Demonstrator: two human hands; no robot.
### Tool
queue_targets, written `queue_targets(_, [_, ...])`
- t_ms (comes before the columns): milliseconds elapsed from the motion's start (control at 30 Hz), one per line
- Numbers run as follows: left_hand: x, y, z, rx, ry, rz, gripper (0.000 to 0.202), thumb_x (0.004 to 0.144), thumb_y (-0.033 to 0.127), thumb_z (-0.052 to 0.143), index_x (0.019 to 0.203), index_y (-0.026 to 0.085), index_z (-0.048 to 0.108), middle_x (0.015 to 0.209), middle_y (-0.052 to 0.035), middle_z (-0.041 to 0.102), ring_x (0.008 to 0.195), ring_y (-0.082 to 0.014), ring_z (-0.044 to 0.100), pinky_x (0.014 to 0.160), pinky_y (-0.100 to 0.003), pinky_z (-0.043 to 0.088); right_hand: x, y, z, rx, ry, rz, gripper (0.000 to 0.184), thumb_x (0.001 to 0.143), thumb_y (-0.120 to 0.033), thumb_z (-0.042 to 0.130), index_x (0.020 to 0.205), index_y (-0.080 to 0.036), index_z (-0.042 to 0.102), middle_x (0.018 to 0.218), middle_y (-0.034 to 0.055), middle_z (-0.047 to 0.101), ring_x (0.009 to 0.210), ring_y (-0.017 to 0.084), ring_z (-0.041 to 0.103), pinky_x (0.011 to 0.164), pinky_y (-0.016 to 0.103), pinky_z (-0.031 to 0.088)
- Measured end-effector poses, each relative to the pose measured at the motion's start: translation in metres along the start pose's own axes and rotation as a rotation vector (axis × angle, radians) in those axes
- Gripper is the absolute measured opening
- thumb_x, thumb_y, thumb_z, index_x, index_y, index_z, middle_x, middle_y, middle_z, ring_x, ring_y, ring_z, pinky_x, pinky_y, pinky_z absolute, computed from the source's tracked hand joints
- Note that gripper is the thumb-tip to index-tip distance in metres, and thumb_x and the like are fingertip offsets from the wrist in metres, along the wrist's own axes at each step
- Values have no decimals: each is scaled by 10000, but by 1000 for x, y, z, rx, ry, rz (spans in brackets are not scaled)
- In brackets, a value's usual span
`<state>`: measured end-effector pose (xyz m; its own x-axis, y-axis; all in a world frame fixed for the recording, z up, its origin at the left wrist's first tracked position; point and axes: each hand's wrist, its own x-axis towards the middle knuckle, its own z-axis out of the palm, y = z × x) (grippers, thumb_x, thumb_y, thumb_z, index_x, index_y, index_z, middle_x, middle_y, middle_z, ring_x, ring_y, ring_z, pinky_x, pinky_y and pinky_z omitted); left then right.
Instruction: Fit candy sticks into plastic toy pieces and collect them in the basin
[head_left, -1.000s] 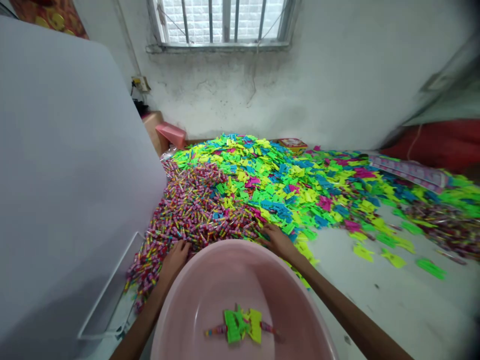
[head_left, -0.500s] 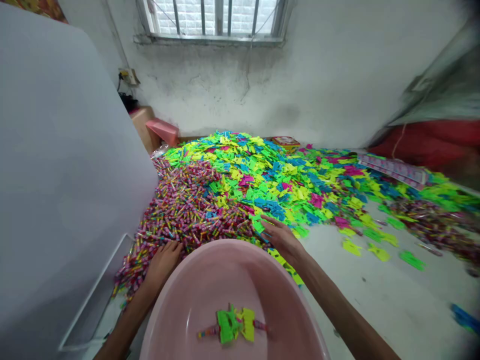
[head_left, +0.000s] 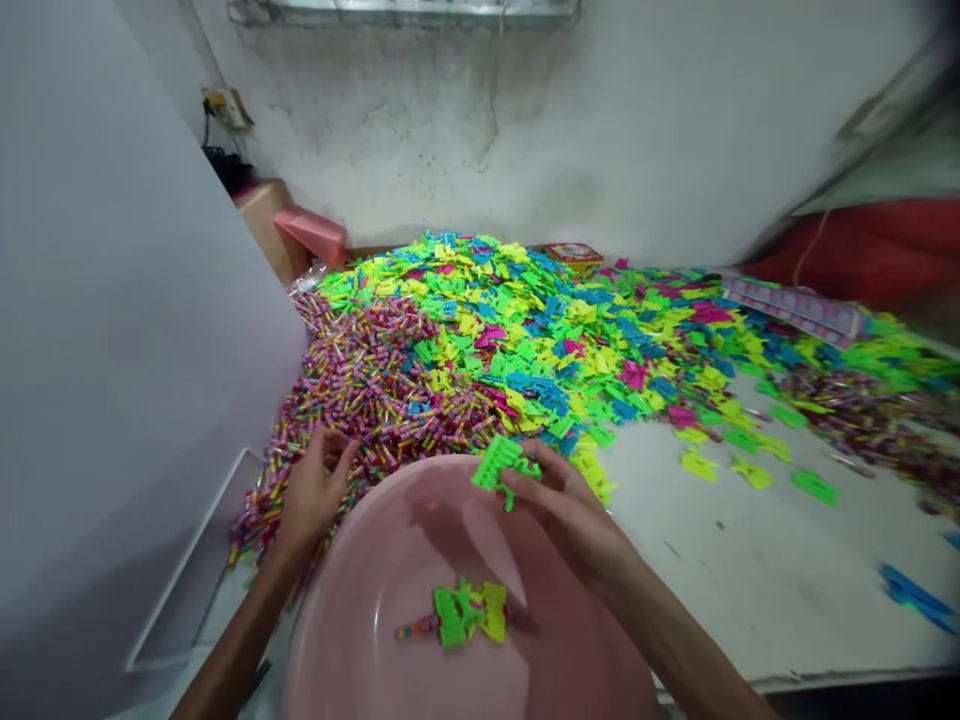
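Observation:
My right hand (head_left: 562, 500) pinches a bright green plastic toy piece (head_left: 496, 466) over the far rim of a pink tub (head_left: 405, 510). On the left, my left hand (head_left: 315, 485) has its thumb and fingers curled together above a heap of small, striped, wrapped candy tubes (head_left: 382, 380); anything between the fingertips is too small to make out. Inside the tub lie a green piece (head_left: 450, 615) and a yellow piece (head_left: 493, 610), with a candy tube (head_left: 417, 628) at their left.
A large pile of green, yellow, blue and pink plastic pieces (head_left: 525, 330) spreads along the wall. A pale panel (head_left: 150, 300) stands at the left. On the right are a printed carton strip (head_left: 795, 308), more candy tubes (head_left: 862, 420) and a blue piece (head_left: 915, 598).
My right hand has taken the green piece from the pile and brought it over the tub's rim. My left hand's fingers have curled up off the candy heap. The view has tilted down.

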<state>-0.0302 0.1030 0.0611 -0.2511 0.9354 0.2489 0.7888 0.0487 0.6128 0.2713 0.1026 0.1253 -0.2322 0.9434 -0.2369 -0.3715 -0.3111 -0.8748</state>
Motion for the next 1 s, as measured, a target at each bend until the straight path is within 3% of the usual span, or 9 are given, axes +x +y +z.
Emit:
queue_targets(67, [-12,31,-14,-102,45,8,262,1003,453,422,1074,213,500,1023,-59,663,928,-191,675,809,-302,544,-7,3,3,-16,-49,15,409,667,-310,914,1006,-233,698,855,-19,717,735,136,671,649,239,557])
queue_targets(100, [-20,48,-20,-270,43,3,238,982,440,505,1064,217,524,1016,-46,662,923,-182,672,815,-287,541,-10,5,5,-31,-69,27,425,679,-298,909,1046,-242,703,879,-15,722,758,142,672,664,248,561])
queue_targets(200, [-47,96,-31,-596,-149,25,171,967,378,587,1059,235,607,994,-18,672,916,-151,674,800,-233,541,-19,10,9,-117,-151,47,315,753,-286,865,1038,-245,735,915,-11,723,793,134,660,737,250,552])
queue_targets(300, [-68,123,-33,-678,-218,67,156,961,324,618,1095,265,671,1070,-17,682,980,-140,672,825,-203,542,-24,9,12,-245,-232,4,120,868,-330,768,940,-234,757,854,-15,701,775,122,641,753,234,528])
queue_targets(533, [-81,133,-37,-583,-173,155,222,949,226,640,1157,299,667,1164,-20,693,1061,-153,656,908,-231,530,-33,-1,18,-495,-310,-195,152,960,-357,652,929,-224,718,846,1,669,794,143,634,703,227,524])
queue_targets(700, [-82,134,-37,-522,-153,180,223,942,213,646,1149,290,683,1121,-20,702,1037,-160,664,911,-246,526,-38,4,19,-391,-317,-93,179,958,-403,648,998,-229,670,798,-10,632,643,128,634,559,223,527])
queue_targets(800, [-82,134,-35,-550,-135,157,230,938,209,652,1151,289,690,1125,-20,704,1033,-161,667,912,-249,530,-37,8,16,-309,-306,-1,343,983,-518,553,1070,-211,679,753,-1,613,571,126,598,493,230,513])
queue_targets(900, [-82,134,-34,-604,-133,120,205,941,224,651,1133,280,700,1129,-26,703,1011,-158,666,878,-237,543,-34,8,11,-247,-320,38,456,998,-576,468,1158,-214,696,912,57,669,712,171,648,543,264,561])
queue_targets(1000, [-83,137,-35,-692,-171,51,160,952,254,638,1097,264,705,1068,-26,703,908,-140,672,769,-206,564,-30,6,9,-319,-355,-32,317,919,-434,684,1189,-270,706,1092,51,690,946,200,663,721,266,586])
